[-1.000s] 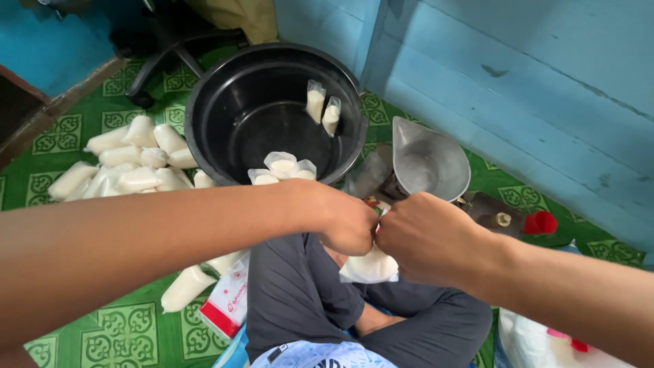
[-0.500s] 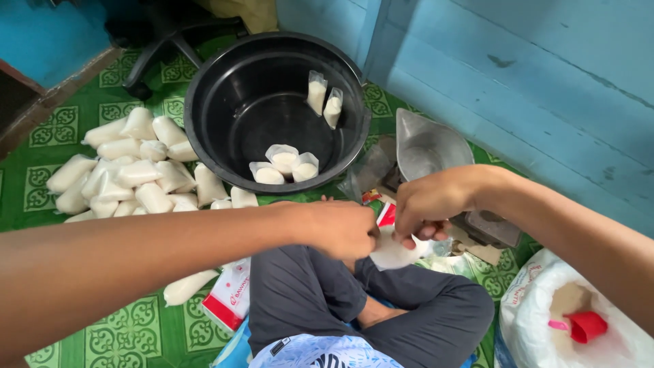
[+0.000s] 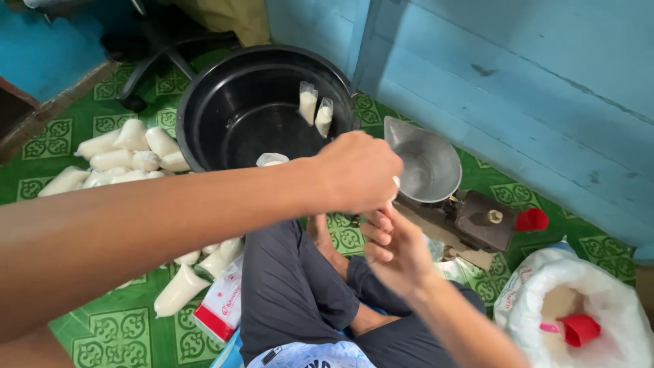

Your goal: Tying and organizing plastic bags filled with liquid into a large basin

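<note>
My left hand [image 3: 357, 170] is closed in a fist above my knees, at the near rim of a black basin [image 3: 204, 102]. A sliver of a small white bag [image 3: 395, 182] shows at its edge; the rest is hidden in the fist. Just below it, my right hand [image 3: 392, 249] hovers with loosely spread fingers and holds nothing I can see. Inside the basin, two filled white bags [image 3: 315, 109] lean on the far wall and another [image 3: 271, 160] lies near the front.
Several filled white bags [image 3: 129, 146] are piled on the green patterned mat left of the basin. More bags [image 3: 180, 289] and a red-and-white packet [image 3: 221, 307] lie by my leg. A scale with a metal pan [image 3: 426, 163] stands at right. An open sack with a red scoop [image 3: 579, 327] is at lower right.
Both hands were together on a small white bag over my lap. My left hand has since lifted up toward the basin, and my right hand has come off and dropped lower.
</note>
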